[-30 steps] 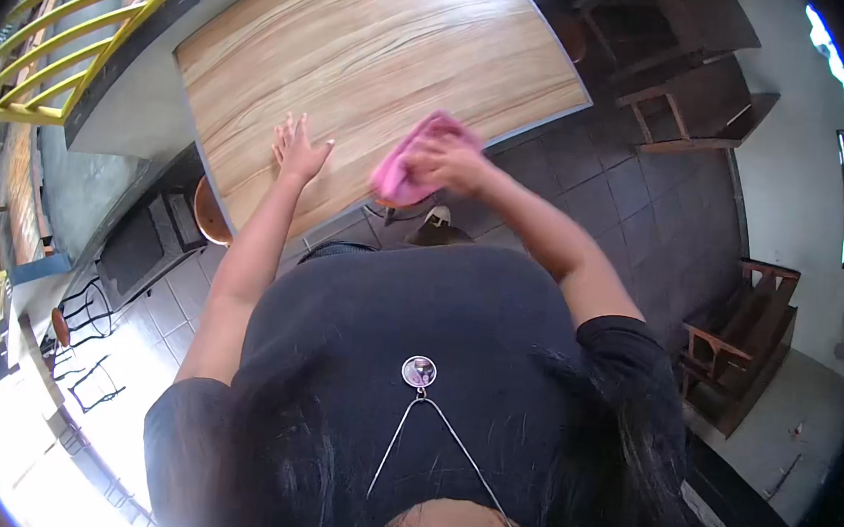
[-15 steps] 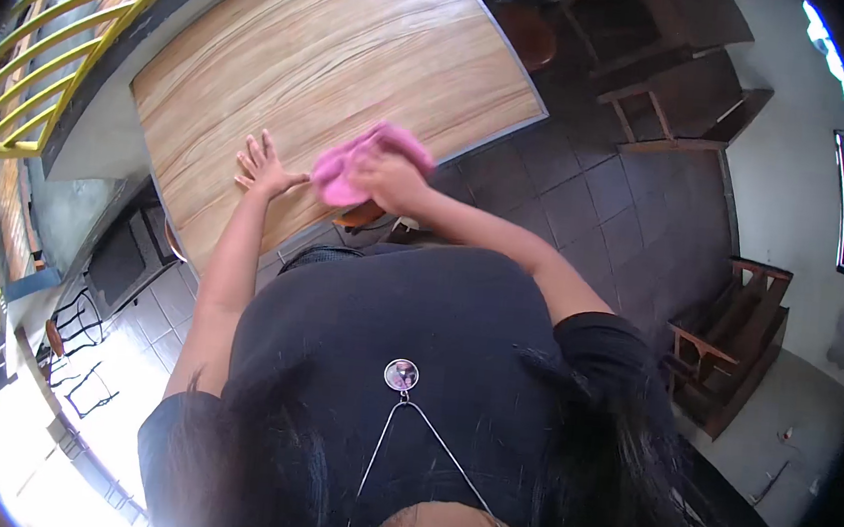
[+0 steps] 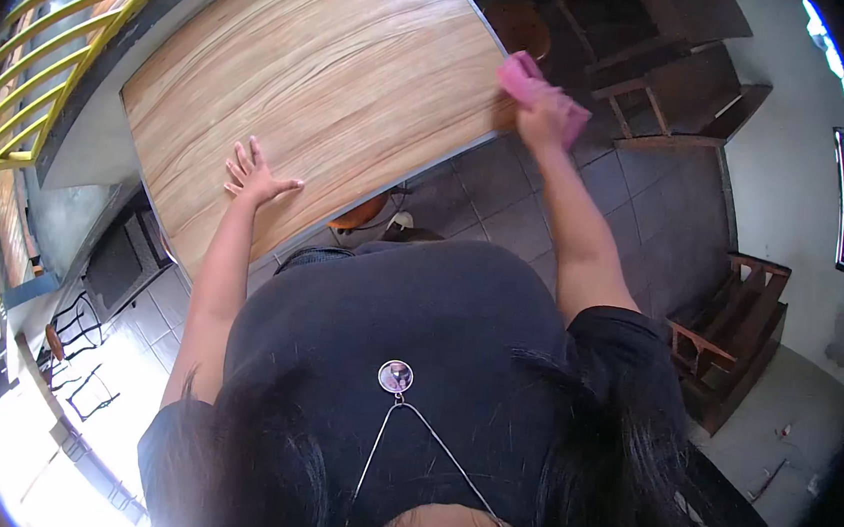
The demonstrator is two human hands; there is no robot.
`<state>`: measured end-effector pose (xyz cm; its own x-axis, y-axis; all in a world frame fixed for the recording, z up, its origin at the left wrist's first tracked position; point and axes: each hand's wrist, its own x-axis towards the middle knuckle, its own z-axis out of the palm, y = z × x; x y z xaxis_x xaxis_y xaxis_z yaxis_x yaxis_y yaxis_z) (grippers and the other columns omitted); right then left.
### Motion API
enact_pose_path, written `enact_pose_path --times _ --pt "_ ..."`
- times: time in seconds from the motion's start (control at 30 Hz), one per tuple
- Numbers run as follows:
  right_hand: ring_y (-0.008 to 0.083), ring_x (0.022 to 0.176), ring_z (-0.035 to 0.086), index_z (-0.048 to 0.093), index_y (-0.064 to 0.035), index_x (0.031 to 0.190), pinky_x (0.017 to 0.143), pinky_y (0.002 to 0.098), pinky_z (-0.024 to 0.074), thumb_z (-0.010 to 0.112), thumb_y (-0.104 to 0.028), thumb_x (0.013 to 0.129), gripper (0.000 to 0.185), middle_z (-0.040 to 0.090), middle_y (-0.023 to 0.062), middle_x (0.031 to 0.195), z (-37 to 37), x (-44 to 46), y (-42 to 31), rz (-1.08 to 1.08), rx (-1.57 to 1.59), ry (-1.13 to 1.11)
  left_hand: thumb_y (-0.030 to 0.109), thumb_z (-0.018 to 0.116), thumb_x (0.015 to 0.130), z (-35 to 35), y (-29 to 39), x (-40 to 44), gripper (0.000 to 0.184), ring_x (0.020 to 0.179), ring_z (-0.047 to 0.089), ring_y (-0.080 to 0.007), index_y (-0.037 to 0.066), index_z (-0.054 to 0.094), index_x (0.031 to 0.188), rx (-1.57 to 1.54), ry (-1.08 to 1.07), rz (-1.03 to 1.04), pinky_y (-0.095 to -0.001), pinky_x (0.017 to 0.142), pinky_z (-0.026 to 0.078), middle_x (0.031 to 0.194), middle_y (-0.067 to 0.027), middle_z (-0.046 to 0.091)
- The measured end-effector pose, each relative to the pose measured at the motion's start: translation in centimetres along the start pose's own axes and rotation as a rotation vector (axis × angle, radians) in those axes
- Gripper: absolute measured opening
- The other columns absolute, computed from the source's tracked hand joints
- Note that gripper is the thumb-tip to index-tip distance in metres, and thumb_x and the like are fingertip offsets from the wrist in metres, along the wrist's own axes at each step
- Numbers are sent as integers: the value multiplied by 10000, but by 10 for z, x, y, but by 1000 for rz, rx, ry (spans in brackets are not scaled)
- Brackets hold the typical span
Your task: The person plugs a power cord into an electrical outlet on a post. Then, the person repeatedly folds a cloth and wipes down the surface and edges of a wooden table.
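My left hand rests flat on the wood-grain table, fingers spread and holding nothing. Out at the table's right-hand corner, my right hand grips a pink cloth. Part of the cloth sticks out ahead of the fingers and part hangs on the outer side of the hand, past the table edge. Whether the cloth touches the tabletop there, I cannot tell. The fingers of my right hand are partly hidden by the cloth and slightly blurred.
Dark wooden chairs stand beyond the right corner, with a wooden bench farther right by the wall. A round stool shows under the near table edge. Yellow railing bars run along the left.
My right hand has swept the pink cloth from the near middle of the table out to the right corner. My left hand stays about where it was on the tabletop.
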<state>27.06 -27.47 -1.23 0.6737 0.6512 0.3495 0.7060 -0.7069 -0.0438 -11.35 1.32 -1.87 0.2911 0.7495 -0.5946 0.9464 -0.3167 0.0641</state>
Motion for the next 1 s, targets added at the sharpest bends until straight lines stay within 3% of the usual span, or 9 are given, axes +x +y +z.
enact_pose_path --times 0.33,0.4,0.43,0.5,0.6,0.7,0.77,0.87,1.0 --pt "299 942 570 595 -82 1017 821 385 445 585 -242 725 334 586 142 1047 -16 -50 -139 -361 663 -409 617 761 432 1 0 -2 1395 1323 -143 -389 235 -193 1375 2 35 17 -633 1004 31 1444 -113 -214" --pt "327 850 596 610 -58 928 777 423 460 546 -153 686 268 626 166 869 -38 -21 -113 41 878 -606 617 761 432 0 0 -3 1394 1323 -143 -390 234 -189 1377 -10 41 19 -631 1004 31 1444 -114 -211" --pt "304 847 606 617 -29 910 764 399 466 518 -131 684 267 634 179 845 -10 -4 -84 -22 464 -554 617 762 432 1 -1 -4 1393 1323 -142 -390 233 -185 1378 -20 40 25 -629 1005 32 1445 -115 -208" --pt "249 859 620 610 -23 1012 767 341 473 509 -163 717 342 641 170 874 -65 31 -48 281 967 -163 616 764 429 1 -1 -4 1394 1324 -143 -389 235 -183 1379 -22 33 20 -628 1005 33 1445 -115 -209" --pt "338 905 590 591 -34 1043 788 418 458 527 -188 762 326 618 200 951 -62 50 2 401 573 135 614 767 423 -1 2 -2 1398 1324 -145 -388 240 -184 1378 -23 24 19 -626 1005 34 1445 -113 -211" --pt "345 859 588 603 -38 967 756 445 448 522 -197 769 267 623 183 875 -14 39 5 339 412 31 611 770 420 -2 2 -3 1403 1324 -148 -384 248 -191 1375 -20 13 11 -625 1006 34 1445 -108 -214" --pt "353 822 577 604 -37 901 745 456 437 518 -163 746 218 615 174 852 17 11 -43 140 272 -137 609 771 418 -2 2 -4 1405 1325 -150 -380 253 -195 1373 -24 8 3 -624 1006 34 1445 -105 -215" --pt "312 898 582 611 -52 895 840 413 429 567 -89 679 224 622 136 932 -10 -50 -153 -350 723 -133 622 763 418 -2 3 -3 1404 1328 -144 -374 258 -202 1370 0 11 -15 -623 1008 36 1446 -100 -215" --pt "289 1192 429 545 -86 1135 1046 414 254 606 -172 730 418 498 119 1237 -12 -95 -212 -884 757 -309 642 749 420 -2 3 -1 1386 1326 -142 -379 264 -177 1379 24 20 -5 -638 996 50 1447 -103 -210"
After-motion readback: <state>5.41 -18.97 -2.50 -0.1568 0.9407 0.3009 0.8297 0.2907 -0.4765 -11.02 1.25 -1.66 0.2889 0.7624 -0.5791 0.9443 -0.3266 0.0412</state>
